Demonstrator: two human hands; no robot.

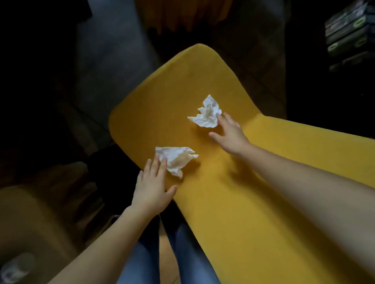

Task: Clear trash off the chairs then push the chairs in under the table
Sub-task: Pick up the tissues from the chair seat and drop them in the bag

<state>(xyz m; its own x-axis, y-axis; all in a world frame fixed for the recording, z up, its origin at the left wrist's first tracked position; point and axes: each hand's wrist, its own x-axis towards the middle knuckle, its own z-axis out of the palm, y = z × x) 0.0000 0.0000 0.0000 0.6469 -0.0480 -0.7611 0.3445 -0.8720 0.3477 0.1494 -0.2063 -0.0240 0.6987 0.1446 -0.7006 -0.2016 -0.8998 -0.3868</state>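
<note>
From the head camera, looking steeply down, a mustard-yellow upholstered chair with a rounded seat (171, 93) fills the middle of the picture, its backrest running off toward the lower right. Two pieces of trash lie on the seat, well apart from each other. The nearer crumpled white paper tissue (177, 158) sits close to the seat's left edge; the farther crumpled white tissue (206, 114) lies nearer the middle of the seat.

The left hand (151, 188) reaches in palm down, fingers spread flat and its grip wide open; the fingertips (164, 164) touch or overlap the left edge of the nearer tissue, but nothing is closed around it. The thumb rests at the seat's edge.

The right hand (229, 133) stretches across the chair from the right, also with an open grip, thumb held out to the left. Its fingertips (219, 116) meet the lower right edge of the farther tissue without holding it.

Below the arms, blue jeans on the person's legs (134, 271) show at the bottom. At the left, in deep shadow, is a second yellowish chair seat (18, 213) with a blurred, pale clear object (14, 270) on it; what that object is cannot be told. A dark stack of boxes (354, 34) stands at the upper right.
</note>
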